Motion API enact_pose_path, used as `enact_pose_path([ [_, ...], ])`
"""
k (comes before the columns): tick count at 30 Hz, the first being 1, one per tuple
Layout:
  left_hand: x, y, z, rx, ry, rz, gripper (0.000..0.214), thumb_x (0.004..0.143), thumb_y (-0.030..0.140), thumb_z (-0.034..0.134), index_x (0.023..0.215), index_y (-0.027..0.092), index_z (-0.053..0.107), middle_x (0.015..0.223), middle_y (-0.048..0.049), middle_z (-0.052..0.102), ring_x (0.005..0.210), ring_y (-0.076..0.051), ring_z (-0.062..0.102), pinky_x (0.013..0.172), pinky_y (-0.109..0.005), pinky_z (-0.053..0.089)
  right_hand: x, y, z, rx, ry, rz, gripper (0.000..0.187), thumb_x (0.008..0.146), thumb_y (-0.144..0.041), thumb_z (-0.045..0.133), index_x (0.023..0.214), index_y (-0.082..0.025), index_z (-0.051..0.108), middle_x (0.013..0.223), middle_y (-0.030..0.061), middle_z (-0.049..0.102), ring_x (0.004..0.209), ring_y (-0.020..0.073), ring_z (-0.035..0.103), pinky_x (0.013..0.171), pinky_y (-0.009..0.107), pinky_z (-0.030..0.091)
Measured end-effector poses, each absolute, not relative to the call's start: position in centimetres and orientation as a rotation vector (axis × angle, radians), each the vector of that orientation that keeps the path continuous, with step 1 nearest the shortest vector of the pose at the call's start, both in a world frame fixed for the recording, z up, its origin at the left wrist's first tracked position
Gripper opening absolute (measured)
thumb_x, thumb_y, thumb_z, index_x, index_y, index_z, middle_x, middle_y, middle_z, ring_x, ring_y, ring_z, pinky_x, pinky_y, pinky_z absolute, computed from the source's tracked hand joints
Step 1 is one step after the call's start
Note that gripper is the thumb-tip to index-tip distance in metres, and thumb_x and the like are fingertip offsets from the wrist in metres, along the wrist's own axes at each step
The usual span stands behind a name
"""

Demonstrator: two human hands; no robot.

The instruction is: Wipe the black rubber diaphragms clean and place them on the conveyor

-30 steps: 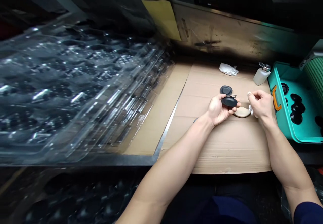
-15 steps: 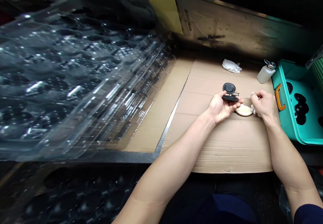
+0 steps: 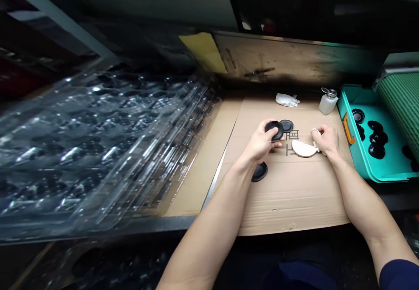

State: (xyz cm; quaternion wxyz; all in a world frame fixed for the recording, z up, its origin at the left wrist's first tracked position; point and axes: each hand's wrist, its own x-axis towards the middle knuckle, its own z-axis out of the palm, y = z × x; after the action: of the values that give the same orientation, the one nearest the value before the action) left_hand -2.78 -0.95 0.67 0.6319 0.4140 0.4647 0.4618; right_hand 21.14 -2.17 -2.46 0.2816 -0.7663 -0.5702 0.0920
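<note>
My left hand (image 3: 261,141) is closed around a round black part (image 3: 274,131) with a shallow dished face, thumb resting on that face. Just beyond the fingers, a second black disc (image 3: 286,126) lies on the cardboard sheet (image 3: 294,203). A third black disc (image 3: 259,172) is partly hidden under my left wrist. My right hand (image 3: 326,139) pinches a crumpled white cloth or tissue (image 3: 316,139). The cloth touches or hangs over the edge of a cream, half-round pad (image 3: 303,149); which of these I cannot tell.
A teal bin (image 3: 371,168) with an orange handle holds several black parts on the right, beside a green ribbed belt (image 3: 401,98). A pump bottle (image 3: 328,102) and a crumpled white wad (image 3: 287,100) stand at the back. Stacked clear plastic trays (image 3: 114,150) fill the left.
The view has shifted. My left hand has drawn back from the pad, and its black part has turned from nearly edge-on to showing its face. The disc near my left wrist has come into sight.
</note>
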Motion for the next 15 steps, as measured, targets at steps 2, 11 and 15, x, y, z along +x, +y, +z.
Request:
enact_pose_path([
  [2,-3.5,0.5,0.5,1.076,1.134,1.049,0.040,0.085,0.022,0.071,0.117,0.022,0.046,0.092,-0.0023,0.067,0.065,-0.013,0.070,0.051,-0.020,0.048,21.0,-2.2,-2.4,-2.067,-1.532,0.251,0.028,0.087,-0.042,0.057,0.088,-0.024,0.077,0.088,0.0045,0.079,0.083,0.0220,0.070,0.073,0.029,0.045],
  [11,-3.2,7.4,-0.1,1.761,1.276,0.455,0.027,0.085,0.039,0.072,0.103,0.018,0.069,0.059,-0.0020,0.062,0.048,-0.017,0.059,0.050,-0.027,0.044,20.8,-2.3,-2.3,-2.114,-1.573,0.295,0.027,0.091,-0.042,0.055,0.094,-0.026,0.077,0.095,0.0057,0.080,0.090,0.0232,0.071,0.074,0.029,0.046],
  [15,-2.4,8.8,0.1,2.156,1.413,0.268,0.032,0.082,0.044,0.070,0.102,0.020,0.074,0.089,-0.0090,0.075,0.084,-0.026,0.070,0.080,-0.035,0.055,20.7,-2.3,-2.6,-2.117,-1.578,0.298,0.027,0.091,-0.042,0.055,0.095,-0.026,0.077,0.095,0.0062,0.080,0.089,0.0237,0.071,0.073,0.029,0.046],
])
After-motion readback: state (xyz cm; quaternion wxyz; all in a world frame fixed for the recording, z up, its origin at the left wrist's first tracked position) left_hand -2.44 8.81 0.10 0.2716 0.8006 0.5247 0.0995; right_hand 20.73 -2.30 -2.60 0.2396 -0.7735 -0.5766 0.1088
